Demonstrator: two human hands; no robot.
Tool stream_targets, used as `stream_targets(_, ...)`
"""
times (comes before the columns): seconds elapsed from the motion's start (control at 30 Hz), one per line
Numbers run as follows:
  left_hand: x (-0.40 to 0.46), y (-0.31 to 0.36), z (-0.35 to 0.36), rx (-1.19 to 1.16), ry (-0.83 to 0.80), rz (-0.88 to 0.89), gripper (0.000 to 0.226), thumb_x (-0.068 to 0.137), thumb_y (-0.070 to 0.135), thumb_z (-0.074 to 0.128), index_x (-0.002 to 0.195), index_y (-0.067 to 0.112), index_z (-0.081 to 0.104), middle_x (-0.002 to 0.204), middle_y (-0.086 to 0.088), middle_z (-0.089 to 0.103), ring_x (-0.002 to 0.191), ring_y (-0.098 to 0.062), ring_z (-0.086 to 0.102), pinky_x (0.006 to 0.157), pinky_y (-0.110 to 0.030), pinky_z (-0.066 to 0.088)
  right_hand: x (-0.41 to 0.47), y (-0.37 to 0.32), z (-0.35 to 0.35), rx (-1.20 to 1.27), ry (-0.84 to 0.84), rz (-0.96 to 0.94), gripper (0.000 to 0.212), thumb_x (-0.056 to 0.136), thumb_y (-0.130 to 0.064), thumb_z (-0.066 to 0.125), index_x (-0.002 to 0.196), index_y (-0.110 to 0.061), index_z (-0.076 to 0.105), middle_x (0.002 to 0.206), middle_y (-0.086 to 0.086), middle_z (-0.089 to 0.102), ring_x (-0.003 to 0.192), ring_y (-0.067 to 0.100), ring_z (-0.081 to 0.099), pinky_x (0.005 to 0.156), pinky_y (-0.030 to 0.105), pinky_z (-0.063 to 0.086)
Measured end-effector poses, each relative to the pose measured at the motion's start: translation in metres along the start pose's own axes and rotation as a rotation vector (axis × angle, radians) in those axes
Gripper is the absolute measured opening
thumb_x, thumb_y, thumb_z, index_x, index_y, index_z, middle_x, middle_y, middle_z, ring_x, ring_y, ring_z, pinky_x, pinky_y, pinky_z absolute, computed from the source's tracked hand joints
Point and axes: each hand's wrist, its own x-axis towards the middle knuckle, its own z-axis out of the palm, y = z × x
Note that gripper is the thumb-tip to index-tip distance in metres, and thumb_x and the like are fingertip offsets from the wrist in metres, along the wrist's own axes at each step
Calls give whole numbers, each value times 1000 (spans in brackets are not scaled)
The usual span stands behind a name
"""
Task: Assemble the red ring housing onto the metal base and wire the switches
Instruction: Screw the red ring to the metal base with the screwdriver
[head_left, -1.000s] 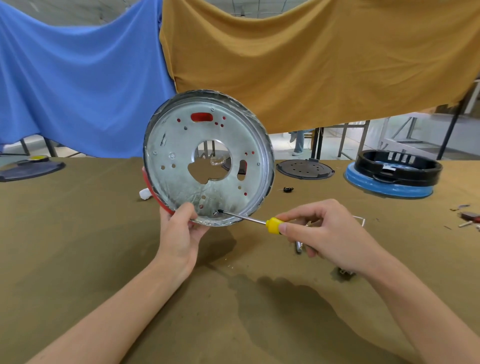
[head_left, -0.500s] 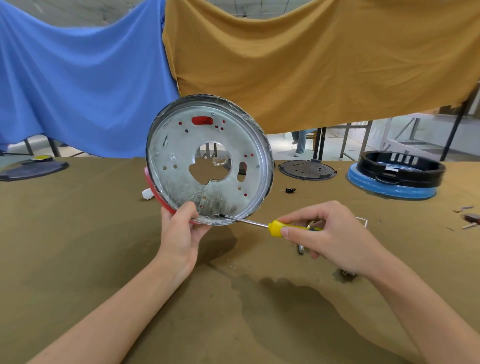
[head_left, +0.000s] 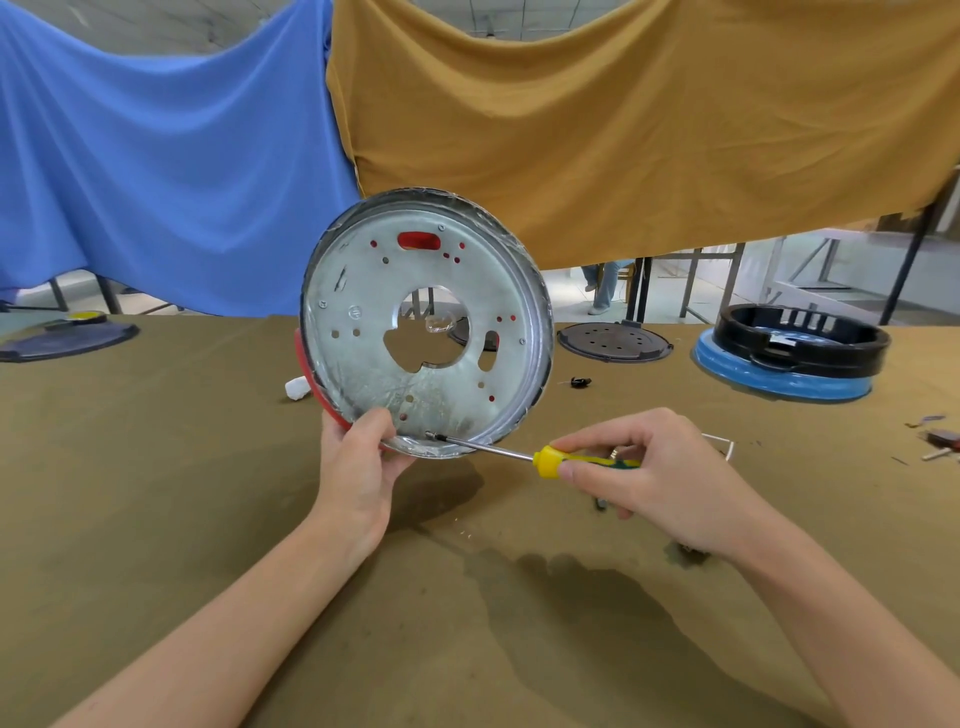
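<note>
Gripping the metal base (head_left: 363, 291) upright by its lower rim, my left hand (head_left: 358, 467) pinches it; my right hand (head_left: 660, 478) grips the screwdriver (head_left: 524, 455), tip against that rim.

Olive-brown table cloth (head_left: 156, 519) underneath, blue drape (head_left: 156, 171) hung at ten o'clock, mustard drape (head_left: 649, 130) at one o'clock, black ring on blue base (head_left: 789, 358) at three o'clock, dark perforated disc (head_left: 613, 341) beside it, dark lid (head_left: 62, 340) at nine o'clock.
</note>
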Motion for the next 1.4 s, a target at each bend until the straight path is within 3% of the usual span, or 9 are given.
stream_targets(0.13, 0, 0, -2, 63, 4, 21, 61, 70, 0, 51, 129, 19, 54, 96, 11, 74, 88, -11, 73, 65, -30, 59, -2, -3, 2, -212, 38, -88, 27, 80, -47, 71, 106, -44, 74, 85, -23, 71, 83, 1, 63, 73, 25, 53)
stream_targets(0.33, 1, -1, -3, 116, 11, 38, 56, 72, 0, 51, 123, 23, 58, 99, 11, 74, 91, -11, 73, 66, -30, 59, -6, -10, 6, -461, 59, -316, 29, 88, -34, 71, 117, -33, 73, 84, -16, 66, 74, 9, 62, 69, 37, 53)
stream_targets(0.57, 4, -2, -4, 176, 34, 38, 57, 82, -10, 43, 129, 18, 56, 99, 7, 72, 86, -10, 72, 65, -29, 59, -5, -10, 10, -167, 52, -109, 18, 85, -43, 72, 101, -39, 77, 83, -27, 72, 79, -4, 63, 67, 13, 48)
stream_targets(0.8, 9, -4, -6, 227, 64, 46, 54, 84, -10, 43, 124, 22, 59, 97, 9, 72, 87, -11, 70, 69, -31, 59, -12, -16, 24, -535, 63, -327, 24, 89, -25, 64, 111, -29, 74, 84, -8, 66, 76, 12, 59, 70, 34, 52)
stream_targets(0.97, 7, -6, -4, 286, 59, 73, 58, 65, 6, 49, 120, 19, 59, 101, 2, 67, 95, -20, 61, 100, -52, 51, -10, -26, 36, -213, 158, -120, 19, 88, -38, 68, 105, -33, 77, 89, -23, 72, 88, -1, 64, 78, 18, 52)
stream_targets(1.07, 9, -8, -3, 300, 59, 64, 61, 62, 8, 49, 122, 18, 59, 101, 2, 66, 94, -19, 60, 102, -52, 49, -11, -27, 38, -373, 104, -208, 19, 88, -30, 67, 105, -30, 75, 90, -16, 69, 84, 6, 62, 77, 25, 52)
stream_targets(1.23, 11, -8, -3, 322, 68, 51, 65, 60, 9, 50, 124, 18, 57, 102, 0, 66, 97, -23, 60, 95, -47, 51, -14, -28, 41, -298, 36, -161, 31, 80, -17, 66, 106, -34, 70, 97, -21, 54, 90, 2, 55, 74, 14, 45)
stream_targets(1.33, 11, -9, -4, 341, 64, 34, 65, 62, 10, 53, 126, 22, 55, 116, -7, 68, 109, -28, 64, 100, -54, 50, -10, -29, 42, 40, 235, 22, 9, 83, -19, 69, 85, -26, 75, 74, -13, 70, 69, 6, 67, 62, 16, 53)
stream_targets(1.4, 11, -9, -4, 355, 53, 26, 65, 63, 10, 54, 127, 25, 54, 120, -5, 68, 113, -27, 64, 102, -55, 49, -9, -31, 49, 369, 303, 221, 11, 89, -19, 67, 80, -19, 73, 72, -2, 72, 56, 16, 70, 52, 30, 58)
